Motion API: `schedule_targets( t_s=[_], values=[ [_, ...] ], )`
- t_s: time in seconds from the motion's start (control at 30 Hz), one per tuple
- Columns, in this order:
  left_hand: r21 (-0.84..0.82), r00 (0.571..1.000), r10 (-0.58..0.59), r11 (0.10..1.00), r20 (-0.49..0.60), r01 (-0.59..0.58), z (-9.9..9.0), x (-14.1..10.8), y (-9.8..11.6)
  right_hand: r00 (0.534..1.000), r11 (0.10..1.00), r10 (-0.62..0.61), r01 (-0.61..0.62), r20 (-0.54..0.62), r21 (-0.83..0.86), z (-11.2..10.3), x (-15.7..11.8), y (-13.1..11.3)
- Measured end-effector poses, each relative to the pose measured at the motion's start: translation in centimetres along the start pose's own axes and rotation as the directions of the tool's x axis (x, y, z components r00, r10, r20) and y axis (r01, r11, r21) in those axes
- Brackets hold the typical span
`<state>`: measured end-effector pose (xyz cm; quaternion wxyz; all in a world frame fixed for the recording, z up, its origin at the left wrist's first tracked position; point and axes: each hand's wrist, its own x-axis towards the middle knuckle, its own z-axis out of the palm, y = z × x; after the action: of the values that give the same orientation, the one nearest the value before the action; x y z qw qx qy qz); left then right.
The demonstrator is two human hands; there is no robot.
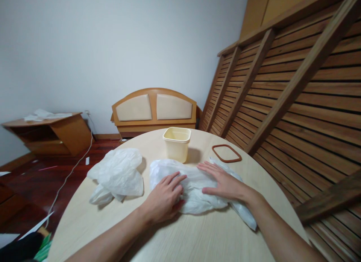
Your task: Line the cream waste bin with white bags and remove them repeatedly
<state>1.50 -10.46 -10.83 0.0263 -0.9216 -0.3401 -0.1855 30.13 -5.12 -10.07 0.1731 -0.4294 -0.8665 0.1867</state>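
A white plastic bag (194, 179) lies spread and crumpled on the round table (214, 235). My left hand (166, 196) rests on its left part, fingers apart and slightly bent. On the right part lies my right hand (222, 181), its fingers stretched out and thumb apart. Another crumpled white bag (121, 175) sits to the left, untouched. Behind the spread bag stands a pale yellow square container (177, 147), open at the top. A brown square ring (239, 158) lies flat at the back right of the table.
A wooden headboard (153, 104) stands beyond the table. Wooden slatted panels (282, 85) lean along the right side. A low cabinet (67, 136) with white material on top is at the left, near a cable on the floor.
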Motion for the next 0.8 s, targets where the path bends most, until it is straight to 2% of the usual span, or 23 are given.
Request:
schedule_targets(
  t_s=[0.1,0.17,0.33,0.47,0.53,0.6,0.73,0.8],
  values=[
    [-0.005,1.0,-0.026,1.0,0.006,0.026,-0.1,0.1,-0.1,0.985,0.998,0.05,-0.057,0.165,0.033,0.7,-0.2,-0.6],
    [-0.006,0.999,-0.032,0.999,0.023,0.032,-0.5,0.2,-0.1,0.979,0.996,0.071,-0.08,0.19,0.042,0.5,-0.4,-0.3],
    [0.008,0.997,-0.047,0.999,0.053,0.047,-0.9,0.1,0.0,0.993,0.991,0.096,-0.102,0.063,0.089,-0.9,-0.8,0.4],
    [0.07,0.995,-0.094,0.993,0.027,0.092,-0.3,0.1,-0.8,0.992,0.998,0.07,-0.069,-0.106,0.013,-2.3,-0.9,-0.3],
    [0.106,0.991,-0.133,0.986,0.021,0.13,0.0,0.1,-1.4,0.988,0.999,0.042,-0.046,-0.146,-0.029,-2.8,-1.0,-0.9],
    [0.138,0.985,-0.169,0.976,0.015,0.166,0.1,0.0,-2.0,0.994,0.998,0.038,-0.044,-0.107,-0.051,-3.0,-1.1,-1.3],
    [0.176,0.978,-0.209,0.963,-0.001,0.206,0.2,-0.1,-2.7,0.993,0.994,0.097,-0.093,0.067,-0.052,-2.3,-2.0,-1.3],
    [0.161,0.978,-0.209,0.965,-0.012,0.209,0.4,-0.2,-2.9,0.986,0.988,0.145,-0.14,0.087,-0.062,-1.7,-2.3,-1.0]
  ],
)
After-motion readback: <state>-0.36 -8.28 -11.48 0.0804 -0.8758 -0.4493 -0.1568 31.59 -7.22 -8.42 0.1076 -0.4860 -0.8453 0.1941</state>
